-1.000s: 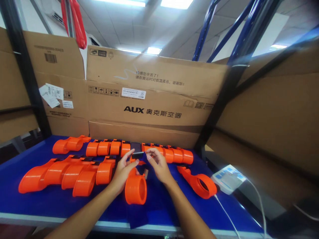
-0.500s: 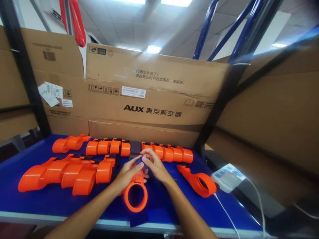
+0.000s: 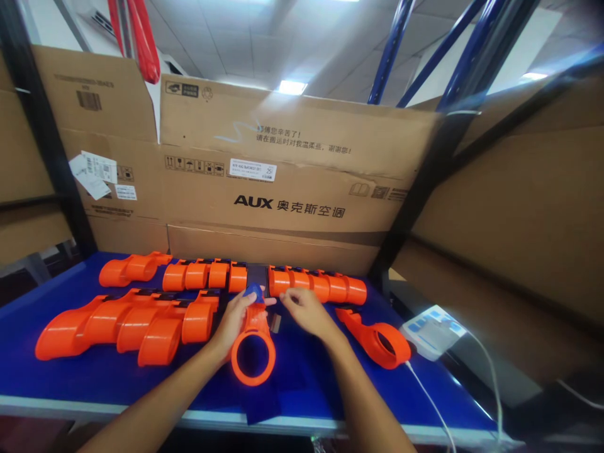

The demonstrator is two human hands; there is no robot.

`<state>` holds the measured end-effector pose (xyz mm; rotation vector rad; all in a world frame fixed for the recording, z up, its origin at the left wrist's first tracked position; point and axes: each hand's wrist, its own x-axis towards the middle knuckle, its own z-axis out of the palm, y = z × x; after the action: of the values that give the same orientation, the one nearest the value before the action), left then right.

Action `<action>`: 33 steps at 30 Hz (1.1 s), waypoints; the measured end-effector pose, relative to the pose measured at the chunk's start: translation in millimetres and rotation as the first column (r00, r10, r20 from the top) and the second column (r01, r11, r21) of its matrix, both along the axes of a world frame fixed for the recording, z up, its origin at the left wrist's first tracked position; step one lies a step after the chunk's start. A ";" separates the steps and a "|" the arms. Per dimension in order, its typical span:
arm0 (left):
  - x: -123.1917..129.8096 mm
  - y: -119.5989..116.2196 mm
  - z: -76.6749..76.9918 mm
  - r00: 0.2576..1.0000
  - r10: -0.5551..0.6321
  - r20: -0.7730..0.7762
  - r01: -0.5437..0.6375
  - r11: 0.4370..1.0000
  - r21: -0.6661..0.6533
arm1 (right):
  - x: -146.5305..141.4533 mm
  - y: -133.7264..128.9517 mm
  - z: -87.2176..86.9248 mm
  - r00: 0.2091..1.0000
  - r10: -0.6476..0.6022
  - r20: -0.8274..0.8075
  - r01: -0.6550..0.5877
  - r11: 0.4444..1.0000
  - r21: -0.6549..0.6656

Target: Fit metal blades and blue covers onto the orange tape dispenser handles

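My left hand (image 3: 232, 326) is closed round the upper part of an orange tape dispenser (image 3: 253, 380), whose open ring hangs down toward me. A blue piece (image 3: 253, 290) sits at the dispenser's top end, under my left thumb. Just to the right, my right hand (image 3: 304, 309) is apart from the dispenser, its fingers curled and pinched together. Whatever is between those fingertips, if anything, is too small to make out. A small grey-brown piece (image 3: 276, 323) shows beside the dispenser's neck.
Several orange tape dispensers (image 3: 160, 340) lie at the left, and more orange dispensers (image 3: 319, 288) line the back. One dispenser (image 3: 387, 346) rests at the right by a white device (image 3: 434, 332) with cables. A dark slab (image 3: 257, 275) stands behind my hands. Cardboard (image 3: 283, 245) walls the back.
My hands were together at the dispenser's top; my right hand has drawn away to the right and its fingers have curled. The blue piece now shows more plainly under my left thumb.
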<state>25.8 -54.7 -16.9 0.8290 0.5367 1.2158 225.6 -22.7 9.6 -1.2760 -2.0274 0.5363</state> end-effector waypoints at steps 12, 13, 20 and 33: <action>-1.0 0.8 1.1 0.986 -0.031 0.166 0.046 0.995 -0.090 | 10.4 -8.1 0.9 0.892 0.082 0.445 -0.021 0.990 -0.140; -0.7 -0.4 1.6 0.984 -0.042 0.171 0.058 0.994 -0.092 | 12.1 -6.8 0.5 0.903 0.075 0.423 -0.019 0.991 -0.134; 1.2 -5.8 1.4 0.976 -0.154 0.154 0.170 0.981 -0.097 | 27.6 2.1 -1.2 0.989 -0.033 0.141 0.036 0.999 -0.023; -0.8 -5.2 2.3 0.970 -0.196 0.146 0.212 0.973 -0.097 | 7.8 -4.9 12.8 0.874 0.136 -0.467 -0.211 0.971 -0.112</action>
<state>25.0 -59.9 -14.7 0.6832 0.3940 1.0344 233.4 -27.6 22.4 -0.9412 -1.7281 1.0033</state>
